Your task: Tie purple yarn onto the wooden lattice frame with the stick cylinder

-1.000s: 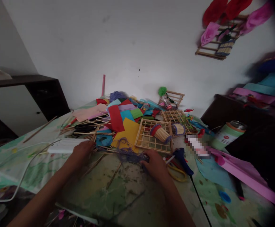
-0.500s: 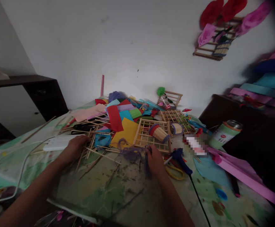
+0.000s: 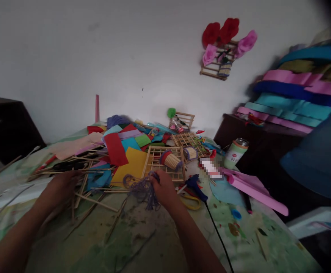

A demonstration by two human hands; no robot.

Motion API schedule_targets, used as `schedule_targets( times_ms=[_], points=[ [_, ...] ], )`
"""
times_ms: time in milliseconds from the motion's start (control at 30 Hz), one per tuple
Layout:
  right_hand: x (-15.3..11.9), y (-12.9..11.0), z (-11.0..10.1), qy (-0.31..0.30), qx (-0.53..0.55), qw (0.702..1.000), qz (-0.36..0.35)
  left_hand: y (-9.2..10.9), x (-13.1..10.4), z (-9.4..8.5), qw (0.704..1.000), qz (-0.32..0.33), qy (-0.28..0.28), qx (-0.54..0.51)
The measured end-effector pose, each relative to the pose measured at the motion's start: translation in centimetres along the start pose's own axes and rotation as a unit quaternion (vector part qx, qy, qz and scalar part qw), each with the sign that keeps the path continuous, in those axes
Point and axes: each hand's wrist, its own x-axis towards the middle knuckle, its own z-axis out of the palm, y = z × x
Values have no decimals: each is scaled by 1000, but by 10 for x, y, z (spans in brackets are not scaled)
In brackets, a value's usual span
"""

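My right hand (image 3: 164, 189) is closed on a loose bundle of purple yarn (image 3: 145, 192), whose strands hang below the fingers and loop off to the left. At the left, my left hand (image 3: 63, 187) reaches in among thin wooden sticks (image 3: 97, 201), fingers curled down and somewhat blurred. A stick (image 3: 72, 210) appears pinched under its fingertips. Just behind the yarn lies a wooden lattice frame (image 3: 151, 159) with a small stick-built cup (image 3: 171, 160) resting on it. Yellow paper (image 3: 129, 163) lies between the hands.
To the right are a blue glue gun (image 3: 195, 185) with a black cord, yellow-handled scissors (image 3: 192, 203), a pink paper roll (image 3: 256, 193) and a green-and-white can (image 3: 235, 154). A white power strip (image 3: 20, 193) lies left. Coloured paper (image 3: 115, 148) is piled behind.
The view has turned right, so everything sits farther left. My right hand has lifted and gathered the purple yarn closer. My left hand stays at the sticks, the pinched one now more upright.
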Motion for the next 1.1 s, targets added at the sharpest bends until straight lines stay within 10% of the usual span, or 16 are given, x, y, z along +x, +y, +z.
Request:
schedule_targets(
  times_ms=[100,233,400,533,667,900,1100],
  points=[
    [2,-11,0,-29,-24,999,-12,35,-9,7,994,38,-6,-101],
    [10,-25,0,-54,-46,995,-73,124,-37,19,886,178,-204,-377],
    [47,-27,-18,26,-21,991,-133,191,-51,39,815,182,-380,-397],
    [95,-21,-28,143,-54,984,-89,188,-51,54,795,82,-389,-457],
    [113,-20,-12,34,-136,981,-136,172,-53,66,729,-15,-396,-558],
    [34,-7,38,37,-6,993,-114,166,-50,73,663,-171,-262,-681],
    [-5,18,61,94,166,982,6,177,-58,74,705,-238,-235,-625]
  ],
)
